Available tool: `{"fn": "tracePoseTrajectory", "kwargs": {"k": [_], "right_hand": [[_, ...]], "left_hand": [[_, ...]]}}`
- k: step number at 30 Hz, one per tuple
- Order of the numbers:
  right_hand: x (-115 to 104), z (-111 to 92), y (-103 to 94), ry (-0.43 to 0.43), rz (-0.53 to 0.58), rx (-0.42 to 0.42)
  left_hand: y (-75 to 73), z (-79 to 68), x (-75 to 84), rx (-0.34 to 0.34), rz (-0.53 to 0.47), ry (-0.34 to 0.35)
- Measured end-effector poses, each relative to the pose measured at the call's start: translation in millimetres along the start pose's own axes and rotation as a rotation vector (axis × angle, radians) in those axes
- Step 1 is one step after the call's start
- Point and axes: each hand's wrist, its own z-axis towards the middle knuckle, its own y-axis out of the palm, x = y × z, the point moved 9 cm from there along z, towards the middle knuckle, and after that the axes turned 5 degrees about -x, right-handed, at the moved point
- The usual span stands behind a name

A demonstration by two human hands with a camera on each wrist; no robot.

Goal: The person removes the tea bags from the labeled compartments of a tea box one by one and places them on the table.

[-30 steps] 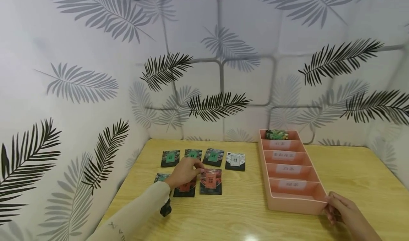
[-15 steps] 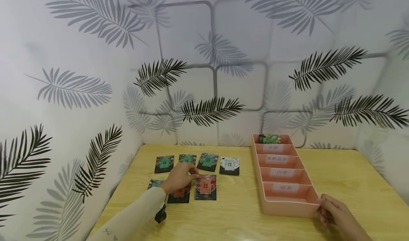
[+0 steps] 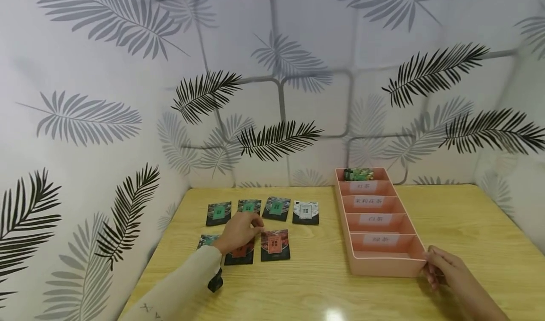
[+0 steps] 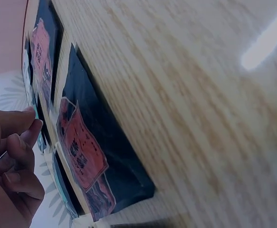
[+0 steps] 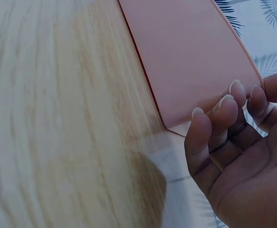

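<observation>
My left hand (image 3: 240,228) hovers over the front row of tea packets, fingers loosely bent with thumb and forefinger close together. Its fingertips are right by the upper left corner of one red tea packet (image 3: 275,245). Beneath the hand lies another red packet (image 4: 88,147), partly covered in the head view. At the right, my right hand (image 3: 447,269) pinches the near right corner of a pink divided box (image 5: 190,57) between thumb and fingers. Paper labels with Chinese tea names mark its compartments, and a green and yellow packet (image 3: 359,174) lies in the farthest one.
Behind the red packets, a row holds green-labelled packets (image 3: 219,213) and a white one (image 3: 305,212). A teal packet (image 3: 208,240) is partly hidden by the left hand. A patterned wall (image 3: 298,160) closes off the back of the wooden table (image 3: 306,283).
The left fingertips have drawn slightly left, off the corner of the right red packet, which now lies turned a little. The right hand stays at the box corner. The head view shifts.
</observation>
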Motion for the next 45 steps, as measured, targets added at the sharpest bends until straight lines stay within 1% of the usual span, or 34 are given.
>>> {"fn": "tracePoseTrajectory", "kwargs": {"k": [2,4,9,12,16,20,22,23,27,29,33,38,41,45], "right_hand": [[-2.0,1.5,-0.6,-0.012,-0.005,-0.008],[-3.3,3.1,-1.0,-0.021,-0.009,-0.007],[-2.0,7.3,0.6,-0.006,0.0,-0.007],[0.3,9.0,3.2,0.01,0.013,-0.019],[3.7,9.8,8.0,-0.02,0.059,-0.056],[7.7,7.6,12.9,-0.045,0.074,-0.085],[10.9,6.0,13.7,-0.017,0.064,-0.095],[12.3,5.1,13.9,0.002,0.061,-0.103],[18.9,1.2,14.6,0.066,0.081,-0.154],[20.3,-0.2,14.9,0.062,0.089,-0.172],[22.5,-1.1,12.5,0.072,0.068,-0.152],[14.2,6.1,5.4,0.07,0.025,-0.112],[9.1,9.4,3.0,0.077,0.017,-0.09],[7.8,8.6,4.2,0.093,0.021,-0.089]], "left_hand": [[-0.7,0.2,-0.1,-0.001,-0.01,-0.009],[-3.0,1.2,0.8,0.012,-0.015,-0.003],[-12.6,7.8,9.0,0.058,-0.019,0.045],[-17.5,14.2,17.6,0.064,-0.039,0.069],[-20.6,27.9,32.7,0.065,-0.052,0.112],[-16.1,43.2,49.1,0.047,-0.056,0.126],[-10.8,50.5,55.9,0.028,-0.079,0.12],[-8.2,54.1,59.1,0.022,-0.072,0.11],[0.5,67.9,74.0,0.007,-0.098,0.11],[2.6,75.0,82.9,0.01,-0.096,0.123],[3.3,91.5,100.0,0.017,-0.117,0.168],[-5.9,112.8,120.3,0.073,-0.12,0.201],[-11.4,121.2,133.0,0.098,-0.122,0.212],[-11.5,129.3,146.8,0.1,-0.128,0.231]]}}
